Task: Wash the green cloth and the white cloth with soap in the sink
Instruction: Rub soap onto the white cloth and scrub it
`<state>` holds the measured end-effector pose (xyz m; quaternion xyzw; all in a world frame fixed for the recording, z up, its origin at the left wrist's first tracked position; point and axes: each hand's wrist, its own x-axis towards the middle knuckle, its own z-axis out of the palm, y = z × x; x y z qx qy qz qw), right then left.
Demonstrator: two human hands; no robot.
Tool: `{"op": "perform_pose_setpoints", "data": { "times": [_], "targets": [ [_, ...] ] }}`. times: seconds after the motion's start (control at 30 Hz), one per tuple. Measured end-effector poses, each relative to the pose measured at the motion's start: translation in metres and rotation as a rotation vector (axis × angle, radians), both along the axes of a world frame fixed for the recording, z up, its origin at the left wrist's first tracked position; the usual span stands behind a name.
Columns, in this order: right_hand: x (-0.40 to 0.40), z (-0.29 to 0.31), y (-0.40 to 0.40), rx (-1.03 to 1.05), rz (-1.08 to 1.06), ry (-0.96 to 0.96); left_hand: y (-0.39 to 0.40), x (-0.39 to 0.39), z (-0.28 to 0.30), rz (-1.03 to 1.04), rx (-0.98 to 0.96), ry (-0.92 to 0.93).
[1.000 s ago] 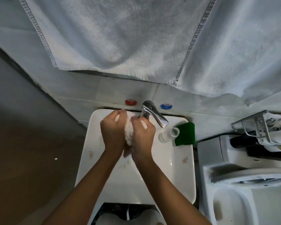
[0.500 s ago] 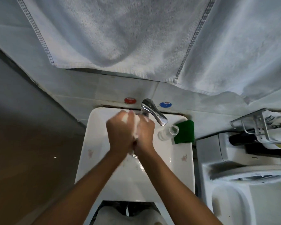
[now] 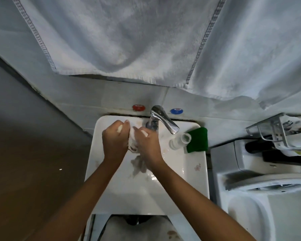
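Observation:
Over the white sink (image 3: 195, 173), my left hand (image 3: 114, 142) and my right hand (image 3: 149, 145) both grip the bunched, wet white cloth (image 3: 133, 142) between them. A grey tail of the cloth hangs down into the basin below my right wrist. White suds sit on my fingers. The green cloth (image 3: 197, 140) lies folded on the sink's back right corner, apart from both hands. A small white bottle (image 3: 180, 140) lies on its side just left of the green cloth.
A chrome tap (image 3: 163, 120) juts out over the basin just beyond my hands, with a red knob (image 3: 138, 107) and a blue knob (image 3: 176, 111) on the wall. A large white towel (image 3: 146, 40) hangs overhead. A toilet (image 3: 261, 197) and a wire rack (image 3: 278, 133) stand to the right.
My hands, pressed tight together half a second ago, have drawn slightly apart, and the white cloth shows between them again with its tail hanging lower into the basin.

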<state>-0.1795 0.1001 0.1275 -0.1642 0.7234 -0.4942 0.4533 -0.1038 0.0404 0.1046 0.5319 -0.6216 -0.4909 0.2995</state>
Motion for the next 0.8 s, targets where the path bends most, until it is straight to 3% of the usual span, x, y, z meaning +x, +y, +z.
{"op": "perform_pose_setpoints", "data": {
  "times": [0.2,0.33,0.43,0.67,0.8],
  "targets": [
    [-0.026,-0.004,0.004,-0.167,-0.001,0.143,-0.015,0.027,0.025,-0.296,0.131,0.019],
    [-0.040,0.004,0.005,-0.195,0.055,0.175,-0.031,0.043,0.027,-0.537,0.470,0.127],
    [-0.043,0.007,0.002,-0.206,0.094,0.180,-0.033,0.040,0.032,-0.655,0.480,0.091],
    [-0.044,0.003,0.002,-0.211,0.128,0.255,-0.019,0.015,0.036,-0.560,0.417,0.041],
    [-0.038,-0.003,0.014,-0.166,0.109,0.279,-0.014,0.014,0.036,-0.475,0.380,0.159]
  ]
}}
